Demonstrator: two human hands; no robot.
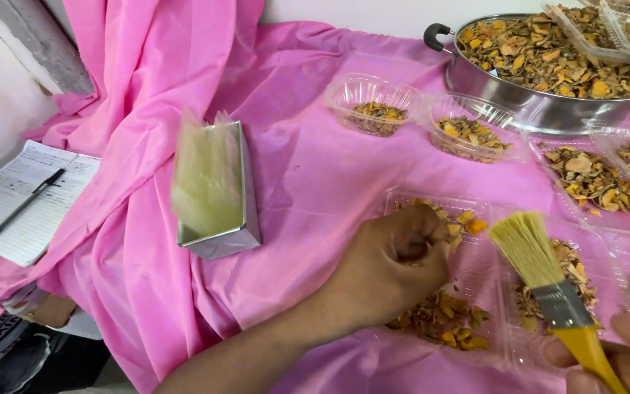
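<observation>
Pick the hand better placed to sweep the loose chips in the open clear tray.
Likely right: the right hand grips the brush, bristles up beside the tray; the left hand is fisted over the chips.

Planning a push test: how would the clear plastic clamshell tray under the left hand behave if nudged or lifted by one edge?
The clear plastic clamshell tray looks thin-walled, so it would probably flex and twist when lifted by one edge. It holds only a partial load of dried yellow-brown chips, so it is likely light and might slide or bunch the pink cloth. The loose chips could spill if it tilts.
</observation>
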